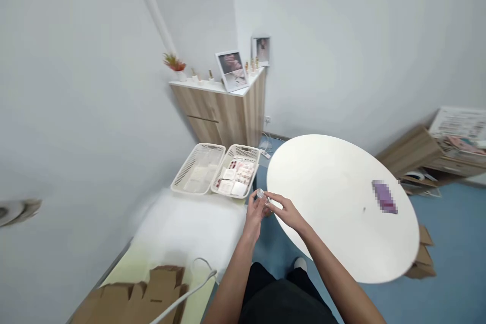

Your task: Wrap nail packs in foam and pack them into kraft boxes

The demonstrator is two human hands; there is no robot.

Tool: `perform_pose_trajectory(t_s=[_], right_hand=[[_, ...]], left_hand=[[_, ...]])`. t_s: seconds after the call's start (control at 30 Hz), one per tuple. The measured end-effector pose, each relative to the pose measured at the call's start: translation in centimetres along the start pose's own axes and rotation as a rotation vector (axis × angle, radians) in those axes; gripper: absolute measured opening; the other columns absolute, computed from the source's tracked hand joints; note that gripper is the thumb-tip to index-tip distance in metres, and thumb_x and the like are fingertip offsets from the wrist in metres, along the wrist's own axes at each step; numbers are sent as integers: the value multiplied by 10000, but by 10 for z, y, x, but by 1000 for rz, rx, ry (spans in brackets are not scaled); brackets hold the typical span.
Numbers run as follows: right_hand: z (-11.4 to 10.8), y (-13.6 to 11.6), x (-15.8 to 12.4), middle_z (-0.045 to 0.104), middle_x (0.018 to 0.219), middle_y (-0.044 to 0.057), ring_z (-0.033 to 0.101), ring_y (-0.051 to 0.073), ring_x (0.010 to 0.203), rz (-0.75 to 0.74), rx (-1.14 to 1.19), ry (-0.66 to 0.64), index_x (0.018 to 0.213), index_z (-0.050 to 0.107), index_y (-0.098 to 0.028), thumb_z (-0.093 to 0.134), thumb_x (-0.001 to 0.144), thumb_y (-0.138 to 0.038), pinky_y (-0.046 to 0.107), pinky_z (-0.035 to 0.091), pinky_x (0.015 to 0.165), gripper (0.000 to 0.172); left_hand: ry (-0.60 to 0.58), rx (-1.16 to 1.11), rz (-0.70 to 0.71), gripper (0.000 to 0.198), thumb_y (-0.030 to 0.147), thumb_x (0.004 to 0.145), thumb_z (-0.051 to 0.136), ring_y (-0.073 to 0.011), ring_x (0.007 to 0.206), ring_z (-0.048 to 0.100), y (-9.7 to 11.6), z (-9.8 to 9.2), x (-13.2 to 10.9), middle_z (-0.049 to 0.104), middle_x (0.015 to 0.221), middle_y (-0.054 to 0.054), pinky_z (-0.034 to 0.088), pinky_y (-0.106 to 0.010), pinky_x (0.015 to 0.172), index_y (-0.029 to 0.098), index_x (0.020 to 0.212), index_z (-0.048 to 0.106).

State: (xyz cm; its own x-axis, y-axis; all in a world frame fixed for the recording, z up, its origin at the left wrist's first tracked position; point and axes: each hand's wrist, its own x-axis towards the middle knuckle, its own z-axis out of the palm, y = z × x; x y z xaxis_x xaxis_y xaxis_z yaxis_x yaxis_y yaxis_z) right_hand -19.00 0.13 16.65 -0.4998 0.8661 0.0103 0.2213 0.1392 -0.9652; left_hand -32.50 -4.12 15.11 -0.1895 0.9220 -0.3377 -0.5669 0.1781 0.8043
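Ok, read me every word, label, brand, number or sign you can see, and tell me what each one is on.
None can be read.
Cards in the basket nearer the white table: marks too small and blurred.
White panel at far right: marks too blurred to tell.
Purple item on the table: pixelated, nothing legible.
Clear object in the left hand and right hand: no lettering visible.

Brightly, evenly lit; washed out on the white surface (190, 228) at lower left; stretched toward edges; pixelated over purple item (385, 196) at right.
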Motion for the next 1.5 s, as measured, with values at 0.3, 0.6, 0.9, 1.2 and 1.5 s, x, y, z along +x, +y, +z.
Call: perform_pose_trajectory(t_s=[0.3, 0.6, 0.9, 1.2, 1.5], right_hand=[[-121, 37, -85, 591, 1372, 29, 500, 252, 1309, 110, 86, 270, 1302, 604, -341, 544, 888, -589, 458, 372, 1114, 486], [-202, 92, -127, 636, 1312, 59, 514, 262, 1297, 223, 331, 338, 1210, 682, -268, 507, 877, -651, 478, 322, 1140, 538], [-226, 170, -134, 744, 914, 99, 696, 227, 870, 583, 472, 507, 844, 723, -190, 736, 709, -537, 368, 560, 798, 372], [-205, 233, -145, 714, 946, 92, 675, 228, 882, 709, 216, 586, 920, 687, -186, 647, 725, -421, 373, 545, 826, 308], [-180, 210, -89, 588, 1118, 132, 545, 279, 1081, 464, -264, 562, 1085, 658, -194, 510, 812, -426, 410, 492, 897, 387]], left_hand=[[-109, 99, -125, 676, 508, 694, 799, -270, 1119, 628, -94, 127, 5, 662, 1199, -131, 490, -403, 940, 228, 1260, 557], [-174, 150, -274, 660, 524, 742, 760, -274, 1091, 650, -157, 189, 8, 665, 1203, -151, 493, -418, 969, 205, 1283, 557], [-59, 99, -587, 504, 533, 883, 551, -278, 1223, 560, -214, 167, 43, 497, 1402, -146, 526, -467, 973, 233, 1288, 522], [131, 467, -330, 425, 344, 863, 626, -266, 1338, 452, -220, 113, 41, 488, 1430, -133, 446, -397, 1052, 219, 1261, 549], [211, 907, 322, 286, 317, 891, 511, -270, 1293, 469, -141, 51, 41, 513, 1347, -104, 388, -440, 1099, 239, 1135, 637]])
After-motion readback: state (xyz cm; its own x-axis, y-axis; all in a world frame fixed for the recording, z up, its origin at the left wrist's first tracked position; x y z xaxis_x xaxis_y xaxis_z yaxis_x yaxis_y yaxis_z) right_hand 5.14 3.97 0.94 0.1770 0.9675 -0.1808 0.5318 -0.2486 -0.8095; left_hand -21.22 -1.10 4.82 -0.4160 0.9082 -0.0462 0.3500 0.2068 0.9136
